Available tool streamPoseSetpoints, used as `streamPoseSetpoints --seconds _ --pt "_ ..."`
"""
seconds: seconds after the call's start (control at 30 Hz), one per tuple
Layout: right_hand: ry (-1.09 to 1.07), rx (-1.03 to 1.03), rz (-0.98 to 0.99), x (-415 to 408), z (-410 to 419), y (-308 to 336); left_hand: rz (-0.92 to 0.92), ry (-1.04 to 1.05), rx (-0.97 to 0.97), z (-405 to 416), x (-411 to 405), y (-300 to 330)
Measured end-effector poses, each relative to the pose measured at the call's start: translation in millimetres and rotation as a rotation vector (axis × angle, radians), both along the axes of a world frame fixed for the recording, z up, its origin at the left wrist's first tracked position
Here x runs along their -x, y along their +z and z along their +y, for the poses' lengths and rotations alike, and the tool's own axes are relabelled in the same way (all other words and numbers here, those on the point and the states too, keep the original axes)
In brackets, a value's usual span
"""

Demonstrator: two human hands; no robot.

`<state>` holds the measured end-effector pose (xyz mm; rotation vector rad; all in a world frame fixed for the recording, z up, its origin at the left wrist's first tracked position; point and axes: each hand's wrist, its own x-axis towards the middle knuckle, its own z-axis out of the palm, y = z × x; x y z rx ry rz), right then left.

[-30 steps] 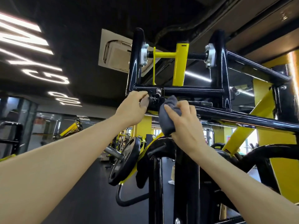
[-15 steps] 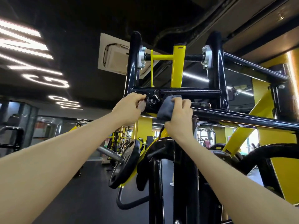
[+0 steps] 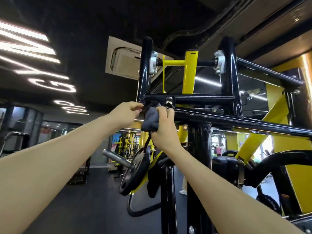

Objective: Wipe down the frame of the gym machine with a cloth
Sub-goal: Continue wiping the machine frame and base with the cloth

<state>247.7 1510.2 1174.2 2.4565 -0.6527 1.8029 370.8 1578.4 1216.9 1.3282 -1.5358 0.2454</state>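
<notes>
The gym machine's black frame (image 3: 194, 96) rises above me with a yellow bracket on top. My right hand (image 3: 163, 128) grips a bunched grey cloth (image 3: 150, 118) and holds it against the left end of the frame's cross bar. My left hand (image 3: 125, 113) is raised beside it, fingers curled and pinching at the cloth's upper edge next to the left upright. The joint under the cloth is hidden.
A long black bar (image 3: 244, 121) runs off to the right from the joint. Below hang a black weight plate (image 3: 135, 171) on a steel peg and a dark strap. A black post (image 3: 199, 174) stands in front. Yellow machines fill the gym behind.
The cloth has slid left along the cross bar toward the left upright. My left hand has let go of the frame and now meets the cloth.
</notes>
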Motion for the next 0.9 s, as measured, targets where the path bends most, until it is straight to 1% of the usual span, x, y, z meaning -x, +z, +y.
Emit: streamPoseSetpoints --seconds 0.07,0.1,0.13,0.2,0.27,0.3,0.33,0.4,0.5,0.6,0.63,0.73,0.87,0.9 --pt "0.061 0.001 0.131 0 11 3 0.025 0.01 0.024 6 -4 -1" --pt "0.07 0.016 0.148 0 15 2 0.054 0.001 0.029 9 -4 -3" --pt "0.069 0.028 0.117 2 17 0 0.081 -0.009 0.041 11 -5 -5" --pt "0.067 0.039 -0.049 11 18 -3 0.106 -0.012 0.055 16 -7 -8" --pt "0.017 0.035 -0.241 24 16 -5 0.086 -0.019 0.025 20 -7 -11" --pt "-0.026 0.011 -0.314 26 15 -3 0.076 -0.026 0.014 23 -7 -10" --pt "-0.069 -0.027 -0.347 26 13 -1 0.072 -0.034 0.01 23 -5 -10" --pt "-0.13 -0.089 -0.277 15 14 2 0.068 -0.044 0.012 23 -1 -9" --pt "-0.131 -0.07 -0.139 -2 20 6 0.05 -0.045 0.005 21 1 -9" --pt "-0.023 -0.117 0.044 -1 31 6 0.09 -0.045 0.022 24 -1 -8" --pt "0.015 -0.134 0.038 4 35 5 0.124 -0.066 0.032 24 -1 -8" --pt "0.148 -0.246 -0.119 28 41 10 0.156 -0.187 0.032 21 11 -6" --pt "0.331 -0.545 -0.212 73 38 27 0.106 -0.343 0.052 13 51 0" --pt "0.374 -0.59 -0.204 85 38 29 0.093 -0.374 0.034 10 60 2"
